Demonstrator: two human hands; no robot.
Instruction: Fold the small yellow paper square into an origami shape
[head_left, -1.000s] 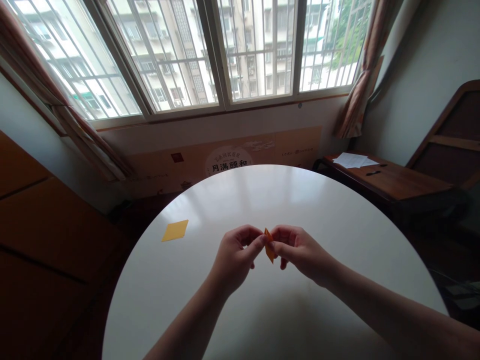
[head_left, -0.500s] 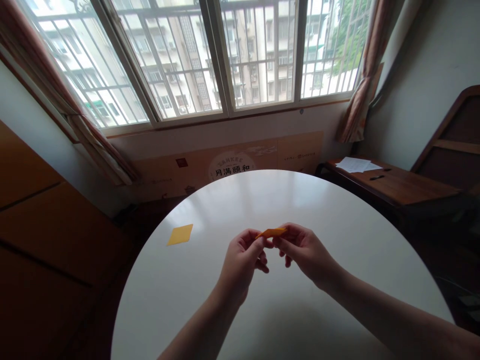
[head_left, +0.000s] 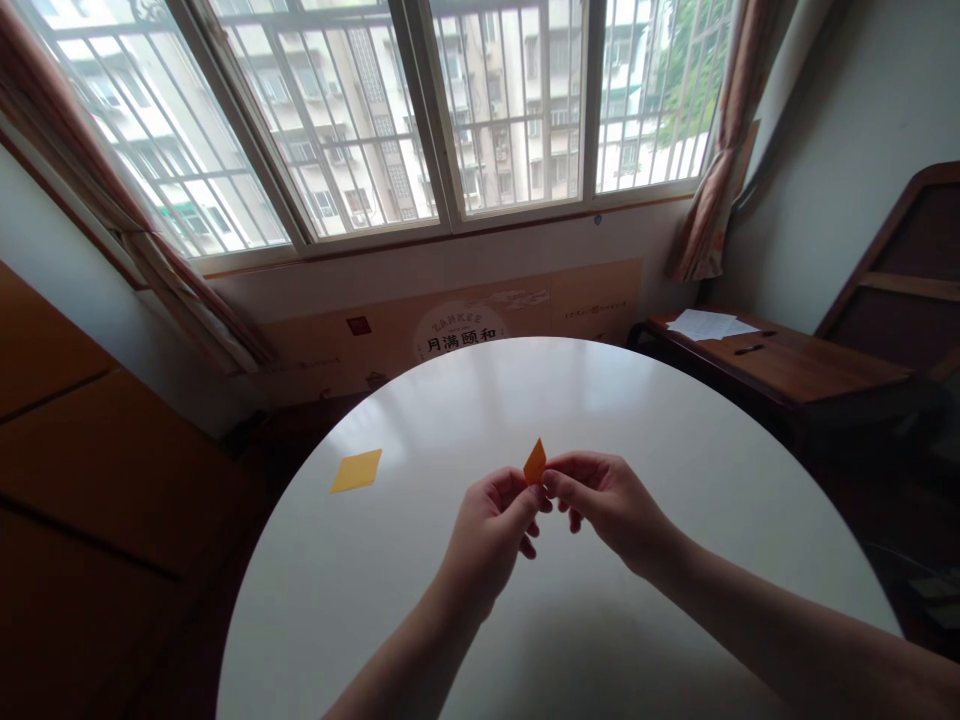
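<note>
Over the middle of a round white table (head_left: 675, 420), my left hand (head_left: 491, 530) and my right hand (head_left: 607, 500) meet fingertip to fingertip. Both pinch a small folded orange paper piece (head_left: 535, 462), whose pointed end sticks up above the fingers. Its lower part is hidden between thumbs and forefingers. Neither hand rests on the tabletop.
A flat yellow paper square (head_left: 356, 470) lies on the table's left side. Behind the table stand a printed cardboard panel (head_left: 457, 325) and barred windows. At the right, a dark wooden side table (head_left: 795, 365) carries white sheets (head_left: 709, 323) and a pen.
The orange piece was turned in my fingers: it hung point down, then lay level, and now stands point up. My hands stayed together over the same spot.
</note>
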